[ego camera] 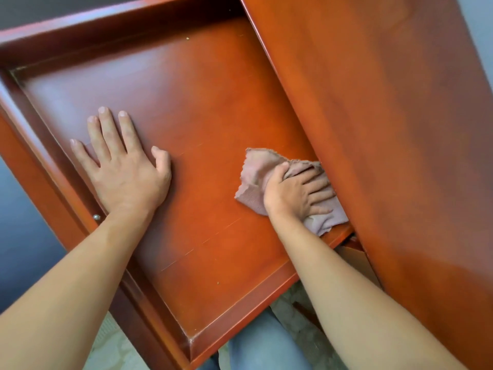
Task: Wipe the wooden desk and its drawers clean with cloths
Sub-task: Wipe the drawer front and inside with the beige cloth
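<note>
pulled-out drawer of glossy reddish-brown wood [192, 108], wide and shallow, lies open below us, its far right part tucked under the matching reddish-brown wooden counter [400, 129]. on the drawer floor, hard against the counter's edge, sits the crumpled dusty-pink cloth [256, 172], and our right hand [296, 193] bears down on it with fingers curled into the folds, gripping it. our left hand [125, 166] rests flat on the drawer floor well to the left, fingers straight and spread, holding nothing; it looks to be steadying the drawer.

we judge the step in hand to be wiping the drawer's inside, with the cloth now at the right side. a pale speck [187, 38] near the back wall and another speck [218, 283] near the front lip suggest those strips are not yet done. the next move likely calls for sweeping the cloth leftward across the floor and into the corners, and lifting the left hand out of the way so the patch beneath it gets wiped too.

below the drawer we see blue denim knees [264, 340] and a pale patterned floor [112, 345].
</note>
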Action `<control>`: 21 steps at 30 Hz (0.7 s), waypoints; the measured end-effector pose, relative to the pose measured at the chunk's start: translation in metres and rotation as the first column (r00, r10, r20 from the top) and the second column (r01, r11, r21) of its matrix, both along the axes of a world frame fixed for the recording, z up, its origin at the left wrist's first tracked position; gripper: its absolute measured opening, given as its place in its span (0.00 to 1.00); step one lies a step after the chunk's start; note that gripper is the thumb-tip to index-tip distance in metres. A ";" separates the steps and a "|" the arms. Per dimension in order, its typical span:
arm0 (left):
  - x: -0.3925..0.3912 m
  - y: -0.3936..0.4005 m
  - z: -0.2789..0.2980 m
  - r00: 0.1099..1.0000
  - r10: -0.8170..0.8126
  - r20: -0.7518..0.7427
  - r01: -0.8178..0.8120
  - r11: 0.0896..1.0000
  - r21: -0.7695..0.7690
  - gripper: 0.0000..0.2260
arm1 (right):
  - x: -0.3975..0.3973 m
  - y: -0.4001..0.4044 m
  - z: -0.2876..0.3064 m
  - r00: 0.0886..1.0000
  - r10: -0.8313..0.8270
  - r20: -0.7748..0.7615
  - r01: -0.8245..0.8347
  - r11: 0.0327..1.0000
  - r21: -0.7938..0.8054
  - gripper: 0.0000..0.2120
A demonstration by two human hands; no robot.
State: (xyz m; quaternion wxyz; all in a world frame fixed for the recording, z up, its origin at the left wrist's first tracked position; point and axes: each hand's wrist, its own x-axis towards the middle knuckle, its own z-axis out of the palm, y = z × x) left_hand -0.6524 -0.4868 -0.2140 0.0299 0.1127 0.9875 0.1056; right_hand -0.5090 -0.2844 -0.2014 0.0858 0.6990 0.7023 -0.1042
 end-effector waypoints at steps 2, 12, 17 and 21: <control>0.000 -0.001 -0.001 1.000 -0.006 0.001 0.006 1.000 0.008 0.34 | -0.021 0.014 0.001 1.000 0.002 -0.017 -0.002 0.999 0.041 0.41; -0.002 -0.003 -0.004 1.000 -0.004 -0.025 0.004 1.000 -0.005 0.35 | -0.147 -0.043 -0.012 0.845 0.530 -0.077 -0.521 0.847 0.108 0.40; -0.002 -0.003 -0.006 1.000 -0.010 -0.007 0.010 1.000 -0.019 0.35 | -0.225 -0.038 -0.008 0.597 0.802 -0.033 -0.792 0.595 0.137 0.38; -0.002 -0.001 -0.004 1.000 -0.010 0.016 0.011 0.999 -0.039 0.35 | -0.252 -0.034 -0.005 0.519 0.855 -0.014 -0.846 0.516 0.136 0.36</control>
